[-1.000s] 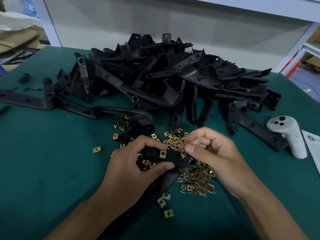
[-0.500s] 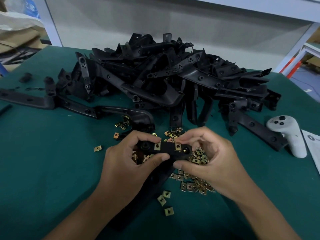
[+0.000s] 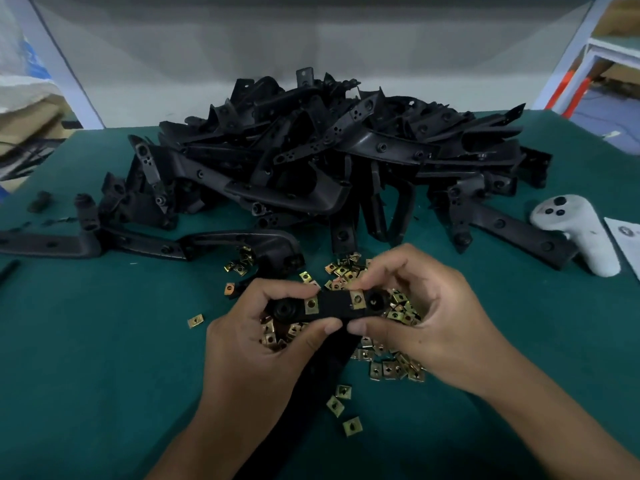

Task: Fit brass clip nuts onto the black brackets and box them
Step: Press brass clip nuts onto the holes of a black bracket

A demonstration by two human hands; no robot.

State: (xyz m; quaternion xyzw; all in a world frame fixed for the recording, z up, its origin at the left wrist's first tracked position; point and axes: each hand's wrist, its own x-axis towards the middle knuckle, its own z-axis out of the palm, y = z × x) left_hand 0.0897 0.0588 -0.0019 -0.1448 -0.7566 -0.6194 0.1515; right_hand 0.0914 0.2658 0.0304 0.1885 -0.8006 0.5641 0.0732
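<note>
**Two nuts on one bracket, a heap left to do**

Both hands are clamped on the same black bracket (image 3: 334, 304): the left hand (image 3: 249, 337) curls round its left end, thumb underneath and fingers over the top, while the right hand (image 3: 426, 323) pinches the right end, thumb below and fingertips (image 3: 360, 284) bearing on its upper edge. Between the two grips sit two fitted clip nuts, one (image 3: 311, 305) just beside the left fingers and one (image 3: 357, 300) just under the right fingertips. Whether that second nut is fully home cannot be told.

Directly beneath and behind the grip lies the scatter of loose brass clip nuts (image 3: 391, 358), with a few strays (image 3: 352, 426) nearer the person. Further out, beyond the hands, the pile of black brackets (image 3: 311, 161) waits, none visibly bearing brass. No box is in view, so boxing seems wholly ahead. By this showing the job is in its early part. Off to the right of the grip rests a white controller (image 3: 578, 233) on the green table (image 3: 104, 358).
</note>
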